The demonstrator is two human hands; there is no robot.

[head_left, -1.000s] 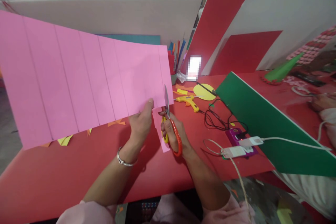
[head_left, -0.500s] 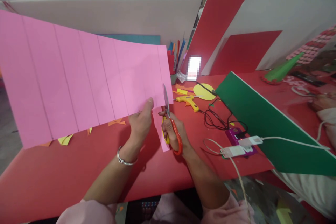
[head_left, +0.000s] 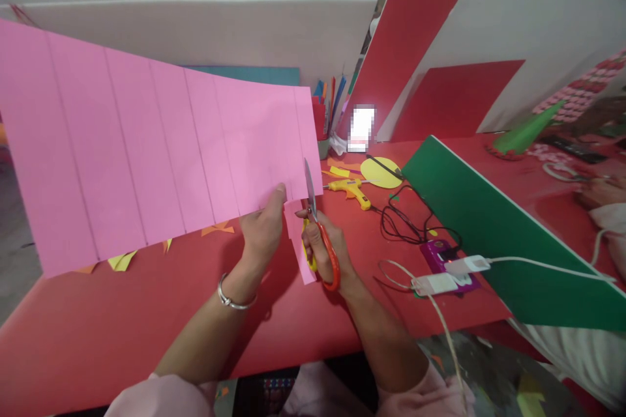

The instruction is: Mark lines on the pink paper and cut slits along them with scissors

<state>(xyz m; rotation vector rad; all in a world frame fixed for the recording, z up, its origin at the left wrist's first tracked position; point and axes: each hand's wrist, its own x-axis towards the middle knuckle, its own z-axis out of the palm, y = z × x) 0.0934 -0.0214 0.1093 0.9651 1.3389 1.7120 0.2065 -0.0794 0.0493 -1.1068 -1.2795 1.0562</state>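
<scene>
A large pink paper sheet [head_left: 161, 150], marked with several upright lines, is held up by my left hand [head_left: 264, 225]. The thumb lies on the sheet's front near its lower right corner, and the other fingers are hidden behind it. My right hand [head_left: 325, 244] is wrapped round the handles of a pair of scissors [head_left: 311, 189], one handle orange-red and one yellow. The blades point up along the sheet's right end, across a narrow band beside its edge. A pink strip of paper [head_left: 304, 264] hangs below the sheet, behind the scissors and right hand.
A yellow glue gun [head_left: 349, 190] lies right of the sheet by a yellow paper oval [head_left: 381, 172]. Black cables run to a purple power strip [head_left: 447, 267] with white plugs. A green board [head_left: 508, 228] leans at right. Beyond it rests another person's hand [head_left: 604, 190].
Both hands, the scissors and the pink sheet keep almost the same place. The view has tilted very slightly, with the background sitting a little lower.
</scene>
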